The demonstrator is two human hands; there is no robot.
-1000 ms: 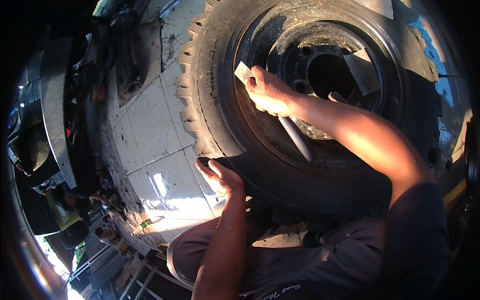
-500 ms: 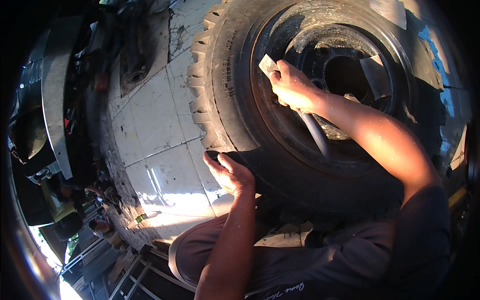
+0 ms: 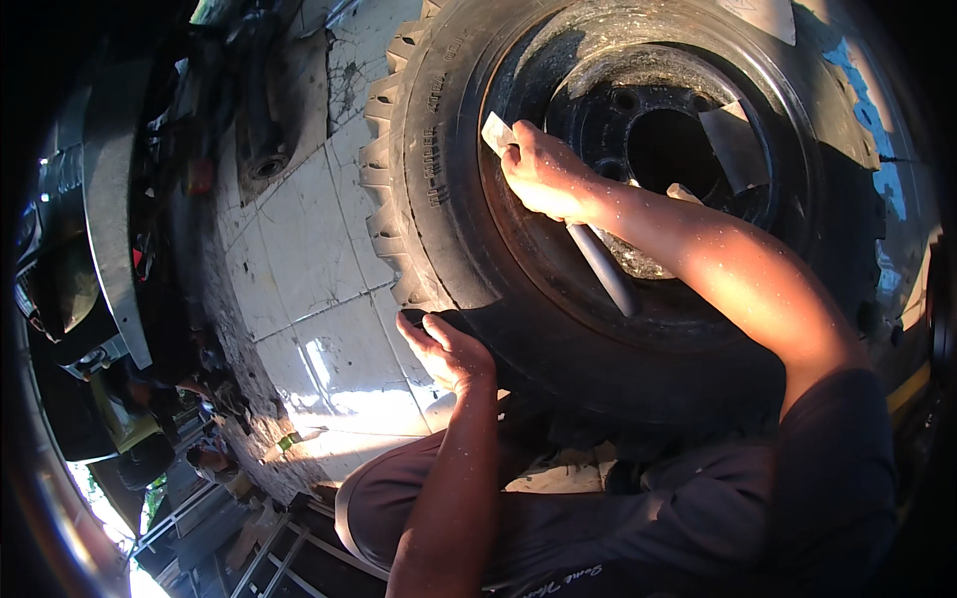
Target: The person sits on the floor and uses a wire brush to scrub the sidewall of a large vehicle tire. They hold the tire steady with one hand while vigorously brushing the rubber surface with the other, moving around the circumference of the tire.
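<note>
A large black tyre [image 3: 429, 229] on a dirty, worn metal rim [image 3: 608, 75] lies flat before me. My right hand [image 3: 543, 174] is closed around a pale, stiff, flat piece [image 3: 497, 135] and holds it at the inner edge of the tyre, beside the rim. From under that hand a grey rod [image 3: 603, 271] slants down across the rim; I cannot tell whether the hand grips it too. At the near left of the tyre, my left hand [image 3: 454, 354] rests against the tread edge with thumb and fingers apart.
A greyish sheet [image 3: 736, 148] lies over the rim's centre hole. Another sheet [image 3: 763, 15] rests on the far side of the tyre. Cracked white floor tiles [image 3: 309, 264] stretch to the left, with metal parts [image 3: 264, 130] on a board and a long metal strip [image 3: 105, 219] beyond.
My right hand and the pale piece have shifted slightly left along the tyre's inner edge. My left hand stays at the tread. The whole view has moved a little.
</note>
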